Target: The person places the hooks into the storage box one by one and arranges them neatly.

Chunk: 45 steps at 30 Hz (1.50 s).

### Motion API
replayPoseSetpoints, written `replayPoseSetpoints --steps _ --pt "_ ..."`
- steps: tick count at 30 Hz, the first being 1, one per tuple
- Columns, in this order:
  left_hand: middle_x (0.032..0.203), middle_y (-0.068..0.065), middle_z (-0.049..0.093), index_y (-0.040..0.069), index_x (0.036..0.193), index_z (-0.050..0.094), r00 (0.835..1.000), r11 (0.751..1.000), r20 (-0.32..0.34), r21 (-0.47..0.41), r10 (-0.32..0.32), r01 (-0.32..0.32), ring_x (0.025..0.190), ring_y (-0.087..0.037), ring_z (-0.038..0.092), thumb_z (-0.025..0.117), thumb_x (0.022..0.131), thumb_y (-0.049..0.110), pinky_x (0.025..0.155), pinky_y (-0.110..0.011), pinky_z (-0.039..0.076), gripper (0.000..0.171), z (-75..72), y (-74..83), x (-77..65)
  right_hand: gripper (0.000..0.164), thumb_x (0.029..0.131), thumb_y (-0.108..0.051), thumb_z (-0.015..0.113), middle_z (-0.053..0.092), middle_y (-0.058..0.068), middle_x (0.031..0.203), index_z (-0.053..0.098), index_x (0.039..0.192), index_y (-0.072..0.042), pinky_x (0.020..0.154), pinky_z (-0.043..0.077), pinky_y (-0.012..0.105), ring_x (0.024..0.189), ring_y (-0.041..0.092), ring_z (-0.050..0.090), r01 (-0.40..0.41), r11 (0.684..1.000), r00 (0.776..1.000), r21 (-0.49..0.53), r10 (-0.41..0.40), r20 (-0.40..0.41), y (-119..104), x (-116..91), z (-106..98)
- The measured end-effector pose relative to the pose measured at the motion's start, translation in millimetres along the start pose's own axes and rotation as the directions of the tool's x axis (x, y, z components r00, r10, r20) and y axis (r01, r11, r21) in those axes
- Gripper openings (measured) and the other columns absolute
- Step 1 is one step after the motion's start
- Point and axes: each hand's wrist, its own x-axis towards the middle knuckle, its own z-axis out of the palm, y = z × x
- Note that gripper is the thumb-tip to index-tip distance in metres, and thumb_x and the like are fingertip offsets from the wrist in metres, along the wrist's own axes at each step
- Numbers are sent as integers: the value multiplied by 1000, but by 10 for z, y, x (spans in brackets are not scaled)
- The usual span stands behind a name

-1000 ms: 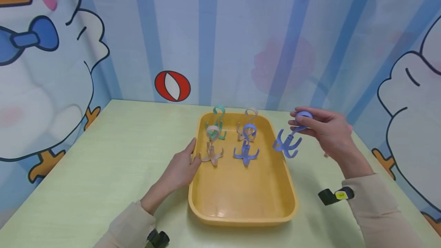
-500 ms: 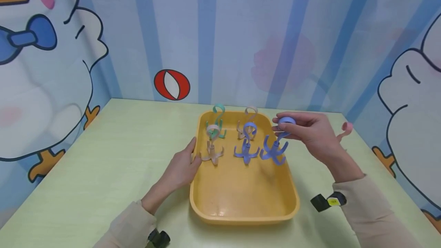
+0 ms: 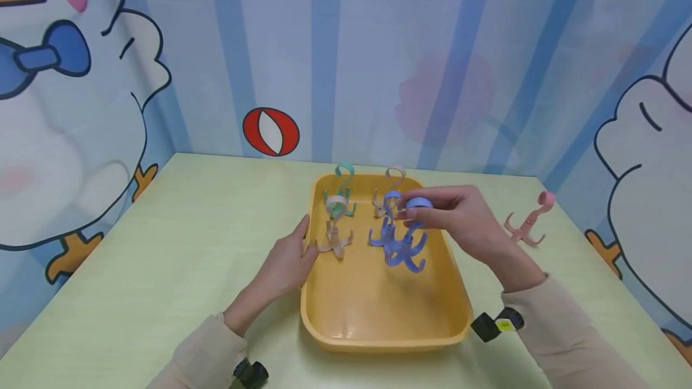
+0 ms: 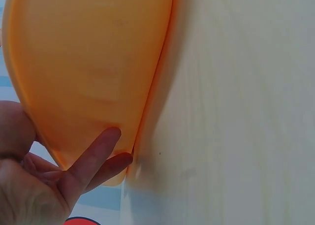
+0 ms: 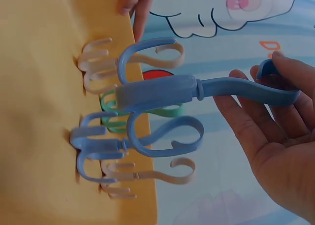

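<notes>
My right hand [image 3: 459, 221] pinches the curled top of a blue multi-prong hanging hook [image 5: 157, 93]. In the head view this hook hangs over the yellow tray [image 3: 378, 317], prongs down, partly covering a second blue hook [image 3: 387, 234] standing in it. Also upright in the tray are a beige hook [image 3: 334, 236], a green hook [image 3: 346, 197] and another pale hook [image 3: 396, 174], partly behind my fingers. My left hand [image 3: 283, 260] holds the tray's left side, thumb at the rim. Its fingers [image 4: 93, 158] lie against the outer wall in the left wrist view.
A pink hook [image 3: 527, 224] stands on the light table [image 3: 162, 269], right of the tray. Behind the table hangs a blue striped backdrop [image 3: 367, 65] printed with cartoon figures.
My right hand has carried the blue hook leftward from beyond the tray's right rim to above its inside. The pink hook has come into full view. My left hand stays put.
</notes>
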Motion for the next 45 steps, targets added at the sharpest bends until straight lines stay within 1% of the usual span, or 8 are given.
replayPoseSetpoints --steps 4,9,19,25,32,35,40,45 --pt "134 -30 65 -7 166 20 1000 1000 -2 3 -1 1 57 -14 61 45 102 12 51 -28 49 71 4 1 0 31 97 -8 74 81 4 112 74 126 5 93 62 36 103 25 79 15 1000 999 17 -15 42 5 30 107" --pt "134 -30 65 -6 166 19 1000 1000 -1 1 -4 4 57 -14 62 46 102 12 52 -28 50 71 9 -7 2 29 97 -14 75 81 4 114 78 124 -3 95 62 37 107 27 78 -10 1000 998 -20 11 65 -13 63 241" --pt "125 -28 68 -5 166 19 1000 1000 1 0 1 -1 52 -13 59 45 102 12 49 -28 48 72 4 -8 1 28 96 -15 77 78 19 119 79 123 -5 88 64 39 110 39 75 -62 998 991 -2 62 120 -25 154 489" --pt "108 -21 68 -6 166 19 1000 1000 8 -14 -6 6 49 -12 57 46 102 11 47 -28 48 72 2 2 -3 27 96 -12 76 79 18 116 79 121 -3 88 64 40 102 26 78 -45 999 988 9 43 150 -13 199 611" --pt "106 -21 68 -6 166 21 1000 1000 -4 8 -4 4 51 -13 58 48 102 12 50 -29 49 71 -2 -9 9 28 96 -7 74 80 17 113 78 123 0 83 64 38 98 29 79 5 1000 981 -10 -3 196 -3 254 736" --pt "108 -22 68 -6 166 22 1000 1000 -8 14 -8 8 52 -13 58 49 102 12 51 -29 49 71 -3 -11 13 28 95 -9 76 81 17 111 79 122 -2 83 64 38 95 24 79 16 1000 978 -18 -11 208 9 285 771" --pt "107 -23 68 -5 166 22 1000 1000 -9 17 -17 17 53 -13 59 50 102 12 52 -29 50 71 -1 -7 16 28 96 -9 75 78 22 118 78 123 -1 86 64 40 100 21 79 -13 1000 972 4 11 235 24 331 814" --pt "96 -18 67 -5 166 22 1000 1000 -5 21 -15 15 52 -13 57 50 102 12 52 -29 49 71 -9 5 16 28 96 -10 75 78 18 118 79 123 -4 88 64 39 103 25 78 -30 999 969 -22 34 243 39 371 827"
